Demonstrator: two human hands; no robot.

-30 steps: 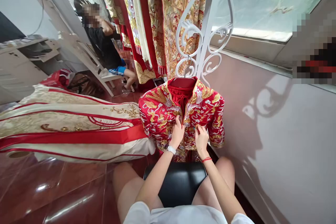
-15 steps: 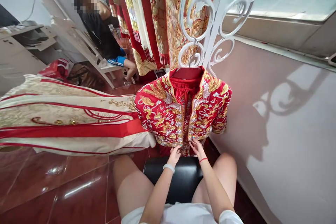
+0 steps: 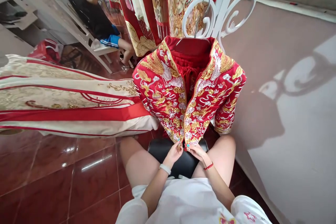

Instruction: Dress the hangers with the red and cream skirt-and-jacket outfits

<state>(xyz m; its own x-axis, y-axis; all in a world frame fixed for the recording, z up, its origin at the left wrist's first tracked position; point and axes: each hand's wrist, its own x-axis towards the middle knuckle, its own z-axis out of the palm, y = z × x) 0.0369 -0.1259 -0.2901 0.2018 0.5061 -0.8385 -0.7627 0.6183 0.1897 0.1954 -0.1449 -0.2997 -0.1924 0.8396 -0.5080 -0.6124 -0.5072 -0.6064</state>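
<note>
A red jacket with gold and silver embroidery hangs in front of me on a hanger from a white scrolled metal rack. My left hand pinches the bottom hem of the jacket's left front panel. My right hand pinches the hem of the right front panel, right beside it. Both hands meet at the centre opening, above a black stool that I sit on with my knees apart.
A cream and red embroidered gown lies spread at the left over the glossy red tiled floor. More embroidered garments hang behind. Another person sits at a white table at the back left. A wall stands close on the right.
Both hands have slid down the jacket's front opening from chest height to its bottom hem. The view has tilted down and closer to the jacket.
</note>
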